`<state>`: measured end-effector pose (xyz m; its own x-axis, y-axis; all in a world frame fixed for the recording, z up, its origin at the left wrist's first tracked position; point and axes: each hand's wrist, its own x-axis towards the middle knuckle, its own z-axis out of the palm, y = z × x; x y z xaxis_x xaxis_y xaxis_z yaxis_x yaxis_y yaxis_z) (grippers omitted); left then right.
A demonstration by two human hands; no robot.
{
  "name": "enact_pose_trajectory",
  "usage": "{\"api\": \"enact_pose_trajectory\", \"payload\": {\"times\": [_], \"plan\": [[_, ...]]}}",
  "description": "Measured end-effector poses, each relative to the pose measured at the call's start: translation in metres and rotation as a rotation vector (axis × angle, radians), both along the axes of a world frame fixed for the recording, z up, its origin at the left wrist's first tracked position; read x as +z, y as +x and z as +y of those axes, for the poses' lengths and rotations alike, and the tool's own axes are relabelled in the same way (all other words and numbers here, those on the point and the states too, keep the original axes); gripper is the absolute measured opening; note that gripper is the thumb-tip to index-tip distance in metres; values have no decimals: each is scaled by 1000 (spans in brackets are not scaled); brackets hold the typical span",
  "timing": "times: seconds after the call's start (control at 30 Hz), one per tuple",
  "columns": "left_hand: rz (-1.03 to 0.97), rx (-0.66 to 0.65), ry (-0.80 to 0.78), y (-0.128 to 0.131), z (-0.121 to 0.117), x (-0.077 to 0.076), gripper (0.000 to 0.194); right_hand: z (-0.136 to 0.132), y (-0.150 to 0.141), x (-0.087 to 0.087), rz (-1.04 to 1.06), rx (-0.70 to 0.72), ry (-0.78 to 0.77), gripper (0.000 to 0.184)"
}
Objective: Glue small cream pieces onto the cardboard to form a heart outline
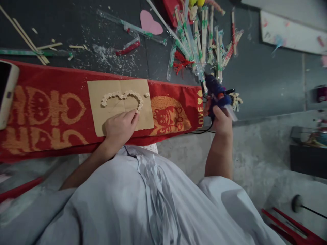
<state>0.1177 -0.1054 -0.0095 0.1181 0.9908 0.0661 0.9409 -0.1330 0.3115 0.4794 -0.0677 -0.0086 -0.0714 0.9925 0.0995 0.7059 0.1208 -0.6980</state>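
My left hand (120, 126) rests on a tan card (100, 117) with a centre fold, its fingertips pinched at the lower right end of a curved row of small pale wooden pieces (112, 95). The row traces the upper part of a heart. What sits between those fingertips is too small to make out. One small loose piece (146, 95) lies by the card's right edge. Off to the right, past the towel's end, my right hand (221, 117) is wrapped round a dark blue glue gun (217, 91), whose nozzle points up and away from me.
Under the card lies a red towel (173, 92) with orange patterns. Wrapped chopsticks (204, 30) lie piled at the back right, near a red tassel (182, 63). A pink paper heart (150, 23), snapped sticks (25, 37) and a phone (7, 92) are also on the dark table.
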Motion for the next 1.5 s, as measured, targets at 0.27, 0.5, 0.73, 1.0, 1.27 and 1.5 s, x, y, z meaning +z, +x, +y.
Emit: {"api": "enact_pose_trajectory", "payload": {"times": [0.27,0.5,0.73,1.0,1.27,1.5], "plan": [[-68,25,-55,-1,-1,-2,31,-24,-31,31,105,-80,-179,40],[-102,39,-162,-2,0,1,33,-37,-89,47,371,98,-452,43],[-91,36,-100,-3,0,1,36,-41,-113,41,421,145,-586,44],[-191,22,-4,-6,1,-1,29,-45,-122,29,493,119,-609,42],[-433,64,41,-12,-2,-4,20,-51,-126,26,585,84,-607,45],[-1021,437,-111,-13,0,20,10,-58,-131,31,656,16,-592,46]]}}
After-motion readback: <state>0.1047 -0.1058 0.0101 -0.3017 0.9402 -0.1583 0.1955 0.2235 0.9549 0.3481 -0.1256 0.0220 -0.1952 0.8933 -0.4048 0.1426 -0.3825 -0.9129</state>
